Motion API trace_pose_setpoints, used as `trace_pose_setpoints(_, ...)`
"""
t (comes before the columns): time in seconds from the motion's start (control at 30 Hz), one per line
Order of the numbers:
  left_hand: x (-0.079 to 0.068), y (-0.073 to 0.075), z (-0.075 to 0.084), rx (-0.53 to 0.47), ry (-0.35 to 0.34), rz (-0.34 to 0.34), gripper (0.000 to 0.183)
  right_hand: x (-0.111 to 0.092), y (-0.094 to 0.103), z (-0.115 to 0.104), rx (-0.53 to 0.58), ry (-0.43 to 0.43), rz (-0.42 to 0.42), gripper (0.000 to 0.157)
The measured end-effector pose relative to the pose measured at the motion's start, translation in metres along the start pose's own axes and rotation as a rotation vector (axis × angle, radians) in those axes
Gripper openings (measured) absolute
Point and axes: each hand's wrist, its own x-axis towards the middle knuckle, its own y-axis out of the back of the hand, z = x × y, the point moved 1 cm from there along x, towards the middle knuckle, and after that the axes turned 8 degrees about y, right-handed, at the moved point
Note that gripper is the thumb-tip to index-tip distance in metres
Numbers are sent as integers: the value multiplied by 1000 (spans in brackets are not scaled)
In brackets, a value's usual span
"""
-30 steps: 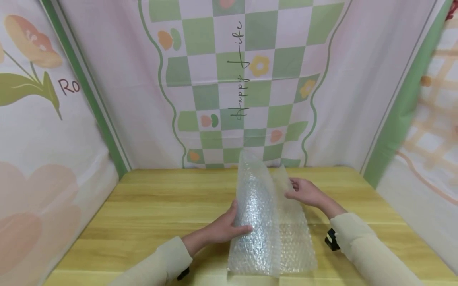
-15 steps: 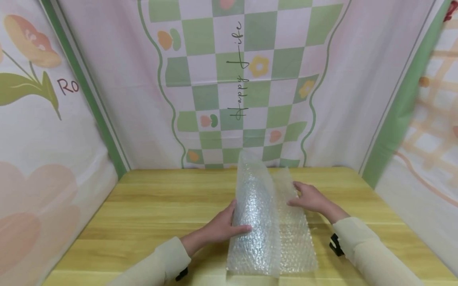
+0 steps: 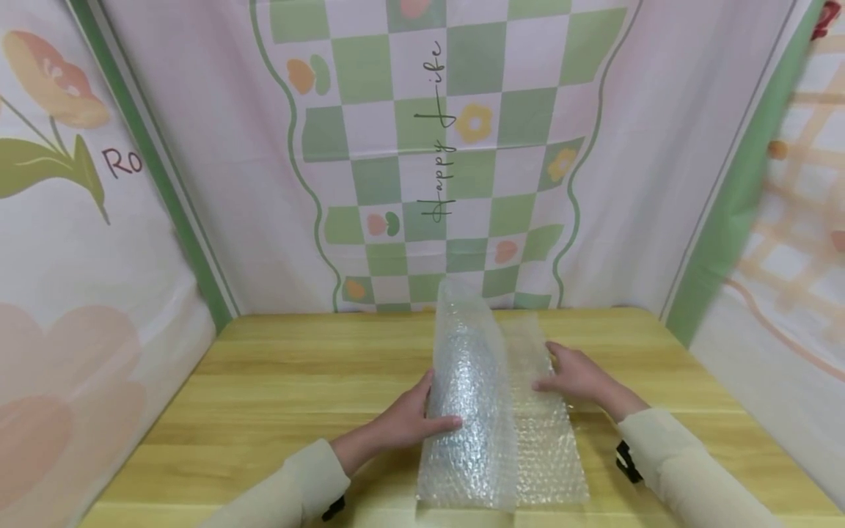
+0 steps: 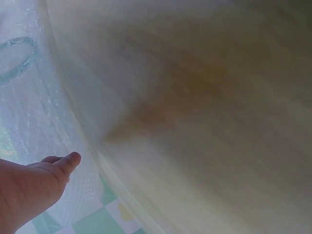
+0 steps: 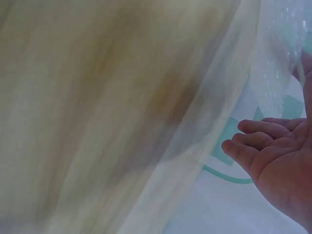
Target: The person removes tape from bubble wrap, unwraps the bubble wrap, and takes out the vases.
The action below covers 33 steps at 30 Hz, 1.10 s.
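Observation:
A sheet of clear bubble wrap (image 3: pixel 462 411) stands folded on the wooden table, its left layer bulging and its right layer (image 3: pixel 548 447) spread flatter. My left hand (image 3: pixel 409 422) holds the left side, thumb across the front and the other fingers hidden behind. At the right layer's outer edge, my right hand (image 3: pixel 581 374) holds the sheet with its thumb in front. The right wrist view shows the fingers (image 5: pixel 258 139) of that hand only slightly bent. A teal ring shape (image 4: pixel 22 53) shows through the wrap in the left wrist view; what it belongs to is hidden.
The wooden table (image 3: pixel 297 389) reaches back to a curtain (image 3: pixel 422 147) with a green check pattern. Printed cloths hang at the left and right sides. A black strap piece (image 3: pixel 628 462) sits under my right cuff.
My right hand has moved down and slightly right along the sheet's edge, its fingers less curled. The top corner of the right layer has shifted right. My left hand has stayed nearly still.

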Motion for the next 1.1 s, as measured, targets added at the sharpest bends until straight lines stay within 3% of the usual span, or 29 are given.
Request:
trace_pose_setpoints(0.23,-1,1,1,8,-2,-4,112,-5,-3,7,-54,-8,-6,104)
trace_pose_setpoints(0.43,-1,0,0,-2,-1,-7,113,-8,-9,8,-34,-3,19,111)
trace_pose_setpoints(0.93,-1,1,0,1,5,-4,112,-11,-14,3,-160,41,39,109)
trace_pose_setpoints(1.1,0,1,0,7,7,-5,112,-13,-13,-1,-237,94,60,105)
